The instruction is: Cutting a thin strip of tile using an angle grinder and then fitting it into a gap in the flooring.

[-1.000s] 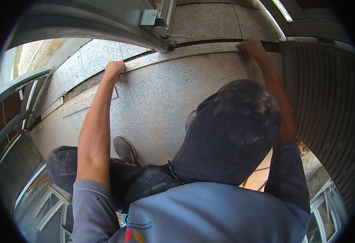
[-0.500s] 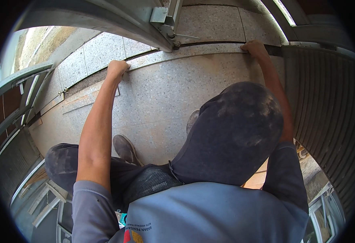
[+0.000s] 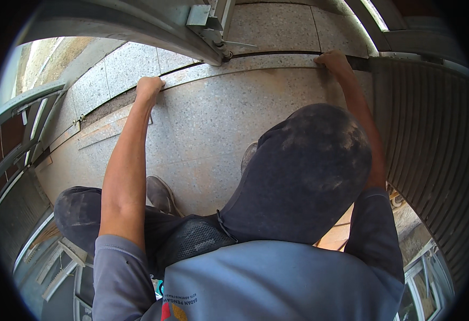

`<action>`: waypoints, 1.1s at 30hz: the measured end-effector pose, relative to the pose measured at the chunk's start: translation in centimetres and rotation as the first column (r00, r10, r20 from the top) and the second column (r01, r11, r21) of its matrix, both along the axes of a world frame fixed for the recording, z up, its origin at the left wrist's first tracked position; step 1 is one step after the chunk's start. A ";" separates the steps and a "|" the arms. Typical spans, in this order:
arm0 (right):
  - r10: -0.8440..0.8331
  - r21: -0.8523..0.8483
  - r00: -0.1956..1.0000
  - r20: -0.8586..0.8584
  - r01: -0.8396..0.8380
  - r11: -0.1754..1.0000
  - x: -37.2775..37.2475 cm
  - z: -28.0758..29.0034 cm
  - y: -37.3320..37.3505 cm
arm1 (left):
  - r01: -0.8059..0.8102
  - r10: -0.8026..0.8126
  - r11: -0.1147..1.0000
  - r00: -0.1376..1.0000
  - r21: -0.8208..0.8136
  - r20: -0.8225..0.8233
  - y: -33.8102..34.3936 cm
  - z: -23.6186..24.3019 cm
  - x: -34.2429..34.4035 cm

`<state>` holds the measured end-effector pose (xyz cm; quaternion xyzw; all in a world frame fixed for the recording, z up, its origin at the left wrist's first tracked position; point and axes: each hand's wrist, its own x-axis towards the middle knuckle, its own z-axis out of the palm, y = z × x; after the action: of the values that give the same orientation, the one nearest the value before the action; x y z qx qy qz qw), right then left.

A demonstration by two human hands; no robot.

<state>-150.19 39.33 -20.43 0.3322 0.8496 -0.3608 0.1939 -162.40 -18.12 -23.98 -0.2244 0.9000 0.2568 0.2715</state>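
Observation:
A long, narrow speckled tile strip (image 3: 245,63) lies along a groove (image 3: 109,108) in the speckled tile floor. My left hand (image 3: 150,88) is closed on the strip's left end, knuckles up. At the other end my right hand (image 3: 335,62) grips it, fingers curled over the edge. A thin dark gap shows between the strip and the far tiles (image 3: 272,29). Left of my left hand the groove is uncovered and looks rough and dark. Beside it, on the near floor, lies another thin loose strip (image 3: 103,132).
A grey metal frame (image 3: 138,32) stands over the far side, its bottom corner close to the strip. On the right is a ribbed dark metal shutter (image 3: 432,160). Metal window frames (image 3: 26,139) stand at the left. My shoe (image 3: 162,195) rests on the near floor (image 3: 208,134).
The whole view has shifted slightly. Both hands keep hold of the same ends of the strip, and I see no clear movement of it against the floor.

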 end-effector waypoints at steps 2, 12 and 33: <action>-0.016 -0.058 1.000 -0.025 0.015 0.998 -0.3 -0.3 0.1 | 0.096 -0.098 0.994 0.995 -0.057 -0.031 -0.6 -0.4 0.0; 0.059 0.048 0.996 0.069 -0.063 0.997 -1.0 -0.5 0.9 | 0.270 -0.282 0.951 0.957 -0.151 -0.063 0.5 -2.1 0.5; -0.183 -0.125 0.977 -0.109 0.170 0.978 0.7 0.2 1.1 | -0.034 0.052 0.993 0.987 0.114 -0.152 0.0 -1.2 1.0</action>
<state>-149.45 40.47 -20.26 0.3725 0.8045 -0.4443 0.1286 -161.37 -18.09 -25.18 -0.2076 0.8976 0.3291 0.2071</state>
